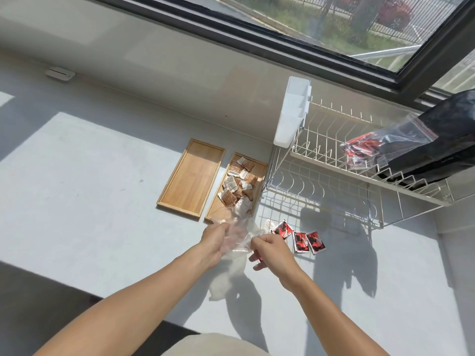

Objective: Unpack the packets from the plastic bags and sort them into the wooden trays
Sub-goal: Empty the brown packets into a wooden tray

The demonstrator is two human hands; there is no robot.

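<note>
A crumpled clear plastic bag (237, 236) hangs between the person's two hands just above the pale grey countertop (90, 188): the left hand (214, 242) is closed on its left side and the right hand (272, 249) pinches its right edge with thumb and forefinger, the other fingers loosely curled. Just beyond the bag lie two shallow rectangular wooden trays side by side, long sides nearly touching; the left wooden tray (191, 179) holds nothing, while the right wooden tray (259, 173) is heaped with small brown-and-white packets (237, 182). To the right of the hands, three red-and-black packets (299, 237) lie flat on the counter. Past them stands a cream wire two-tier dish rack (334, 181) with a white plastic cutlery holder (293, 111) hooked on its left end; on its upper tier rest a second clear zip bag of red packets (380, 145) and a black plastic bag (442, 140). Strong sunlight falls across the counter, throwing hard shadows, and a dark-framed window (282, 50) behind shows grass and a fence outside.
</note>
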